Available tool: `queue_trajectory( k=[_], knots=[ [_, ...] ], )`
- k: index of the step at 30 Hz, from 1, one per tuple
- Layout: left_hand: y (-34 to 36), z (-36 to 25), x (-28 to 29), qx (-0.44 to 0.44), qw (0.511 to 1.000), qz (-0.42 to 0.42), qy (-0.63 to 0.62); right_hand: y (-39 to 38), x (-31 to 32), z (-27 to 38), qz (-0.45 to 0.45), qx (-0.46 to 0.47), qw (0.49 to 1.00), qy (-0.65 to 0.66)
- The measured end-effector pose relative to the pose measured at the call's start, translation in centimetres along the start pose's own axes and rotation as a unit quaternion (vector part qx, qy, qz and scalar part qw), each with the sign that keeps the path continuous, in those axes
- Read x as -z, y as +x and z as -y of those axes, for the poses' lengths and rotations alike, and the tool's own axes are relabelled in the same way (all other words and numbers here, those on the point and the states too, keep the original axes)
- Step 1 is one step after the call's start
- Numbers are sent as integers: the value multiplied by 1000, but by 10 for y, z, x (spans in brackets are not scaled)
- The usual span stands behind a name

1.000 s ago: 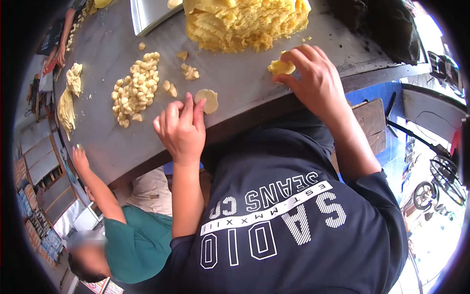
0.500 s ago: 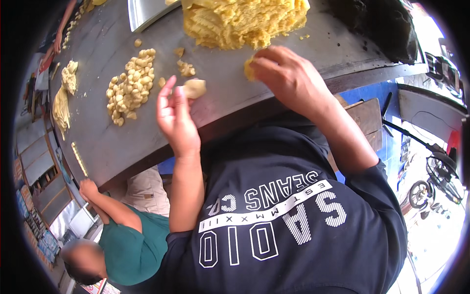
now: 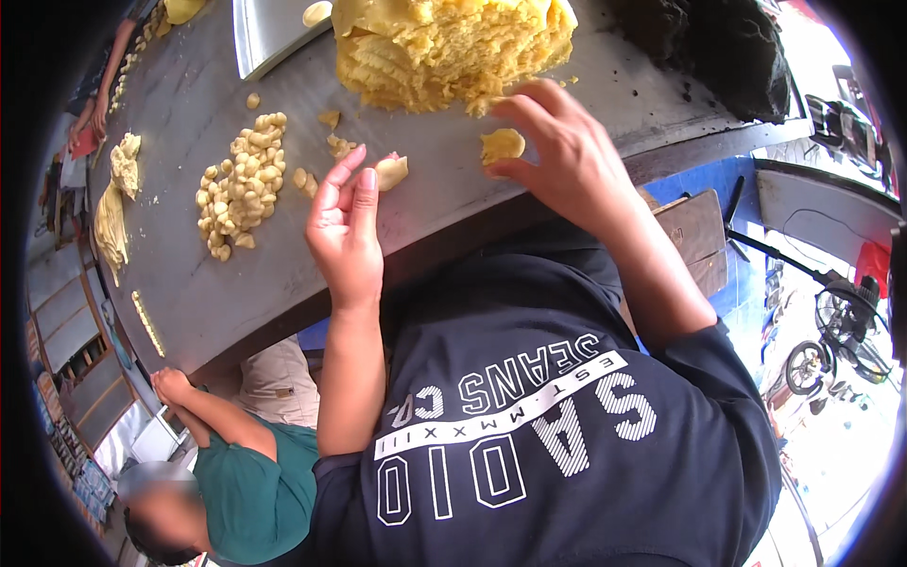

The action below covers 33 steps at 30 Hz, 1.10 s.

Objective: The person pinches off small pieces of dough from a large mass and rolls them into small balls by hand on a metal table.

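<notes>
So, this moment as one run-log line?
left hand: holding pale dough piece | right hand: open around small yellow dough piece | tabletop: pile of dough balls, large yellow dough block

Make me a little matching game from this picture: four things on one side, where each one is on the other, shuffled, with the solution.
Things
1. Broad pale dough piece
2. Small yellow lump
3. Heap of small pale pieces
4. Green shirt

Places
A. On the table, left of the left hand
B. On a co-worker
C. At the left hand's fingertips
D. Beside the right hand's thumb

Pairs: 1-C, 2-D, 3-A, 4-B
</notes>
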<state>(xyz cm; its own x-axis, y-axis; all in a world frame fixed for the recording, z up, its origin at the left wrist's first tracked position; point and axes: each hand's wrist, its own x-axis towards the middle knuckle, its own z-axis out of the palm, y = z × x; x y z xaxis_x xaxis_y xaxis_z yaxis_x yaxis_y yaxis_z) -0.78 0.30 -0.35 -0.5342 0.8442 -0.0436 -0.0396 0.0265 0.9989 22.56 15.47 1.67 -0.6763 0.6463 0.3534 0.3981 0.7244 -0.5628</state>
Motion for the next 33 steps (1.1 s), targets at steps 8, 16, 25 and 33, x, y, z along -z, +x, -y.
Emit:
queue_trajectory(
  k=[8,16,25,33],
  knots=[
    [0,-5,-26,39,998,43,-37,3,-18,39,2,8,995,95],
    [12,-1,4,-186,931,85,303,15,-21,52,21,33,973,229],
    [19,-6,-8,-271,888,102,358,4,-30,55,120,89,975,167],
    [9,1,0,-178,918,238,263,23,-40,56,67,-23,977,199]
  ],
)
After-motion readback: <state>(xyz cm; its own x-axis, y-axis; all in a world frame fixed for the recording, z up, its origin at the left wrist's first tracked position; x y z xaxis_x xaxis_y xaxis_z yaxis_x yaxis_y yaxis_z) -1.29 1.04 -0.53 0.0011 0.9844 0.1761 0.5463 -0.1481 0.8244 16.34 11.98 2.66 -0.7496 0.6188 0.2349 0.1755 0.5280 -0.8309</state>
